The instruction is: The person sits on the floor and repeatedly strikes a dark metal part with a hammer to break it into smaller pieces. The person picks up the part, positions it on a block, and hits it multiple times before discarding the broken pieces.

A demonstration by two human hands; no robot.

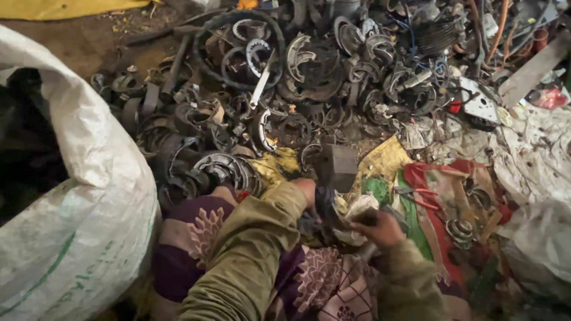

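Big white sack (77,226) at left of the frame. Huge pile of dark metal rings and curved scrap parts (297,77) across the top. Grey metal block (338,166) in the middle. Red-handled pliers (425,196) on bright cloth (416,226), lower right. Crumpled white plastic (535,154) at right.

A scrap-sorting yard: heaped greasy metal parts (309,77) on dirt beside a woven sack (89,196).

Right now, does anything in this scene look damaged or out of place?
The whole ground is a jumble: curved, worn metal parts lie heaped in no order, with torn cloth and plastic among them. The hands hold a dark part over the lap.
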